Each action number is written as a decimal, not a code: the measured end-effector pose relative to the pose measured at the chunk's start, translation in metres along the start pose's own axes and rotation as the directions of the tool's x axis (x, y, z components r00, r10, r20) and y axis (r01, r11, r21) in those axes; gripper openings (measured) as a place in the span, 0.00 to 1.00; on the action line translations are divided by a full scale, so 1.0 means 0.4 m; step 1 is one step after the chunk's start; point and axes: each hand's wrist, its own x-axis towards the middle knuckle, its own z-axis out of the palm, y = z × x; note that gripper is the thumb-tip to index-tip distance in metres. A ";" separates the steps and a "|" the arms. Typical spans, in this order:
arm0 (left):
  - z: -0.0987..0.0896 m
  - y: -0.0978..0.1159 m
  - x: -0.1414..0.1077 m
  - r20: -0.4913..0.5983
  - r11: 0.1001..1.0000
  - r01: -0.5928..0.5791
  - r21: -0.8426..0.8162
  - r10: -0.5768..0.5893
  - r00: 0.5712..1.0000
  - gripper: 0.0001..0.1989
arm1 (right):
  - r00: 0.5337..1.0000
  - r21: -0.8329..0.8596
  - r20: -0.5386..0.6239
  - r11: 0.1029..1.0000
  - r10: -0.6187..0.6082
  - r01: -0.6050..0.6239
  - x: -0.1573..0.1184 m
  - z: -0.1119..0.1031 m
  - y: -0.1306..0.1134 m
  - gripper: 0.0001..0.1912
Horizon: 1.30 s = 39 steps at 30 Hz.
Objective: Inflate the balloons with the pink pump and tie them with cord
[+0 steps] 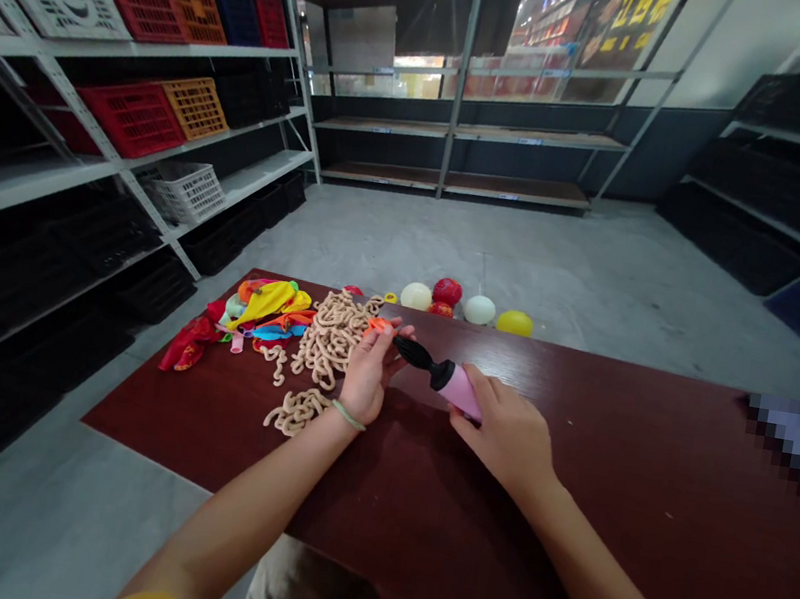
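Head view: right hand [511, 434] grips pink pump [462, 390]

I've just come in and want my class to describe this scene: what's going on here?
A person's right hand grips the pink and black hand pump. The left hand holds what looks like a limp orange balloon at the pump's black tip. On the dark red table, limp balloons lie beside curly beige pieces. Past its far edge sit rounded, inflated-looking balloons.
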 end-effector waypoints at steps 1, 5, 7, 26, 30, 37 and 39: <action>0.001 -0.001 -0.001 0.014 1.000 -0.019 -0.013 0.019 1.000 0.19 | 1.000 0.014 -0.011 1.000 -0.002 0.002 -0.001 0.000 -0.002 0.27; 0.011 -0.007 -0.007 0.042 0.991 -0.122 -0.045 0.124 0.991 0.18 | 0.998 0.126 -0.055 0.992 0.026 -0.019 -0.004 0.005 -0.014 0.26; 0.020 -0.010 -0.013 0.046 0.986 -0.161 -0.047 0.163 0.985 0.16 | 0.998 0.187 -0.051 0.982 0.027 -0.018 -0.006 0.006 -0.023 0.23; 0.034 -0.008 -0.031 0.044 0.976 -0.164 -0.141 0.172 0.984 0.17 | 0.997 0.084 0.044 0.994 0.068 -0.072 -0.006 -0.009 -0.074 0.32; 0.034 -0.022 -0.033 0.016 0.978 -0.164 -0.129 0.167 0.986 0.16 | 0.994 0.077 0.082 0.994 0.071 -0.078 -0.002 -0.006 -0.076 0.32; 0.024 -0.008 -0.027 0.076 0.976 -0.172 -0.132 0.183 0.980 0.22 | 0.981 0.200 0.119 0.965 0.150 -0.172 0.003 -0.004 -0.084 0.25; 0.024 -0.001 -0.026 0.061 0.971 -0.207 -0.117 0.215 0.975 0.22 | 0.984 0.244 0.121 0.957 0.128 -0.154 0.004 -0.005 -0.086 0.24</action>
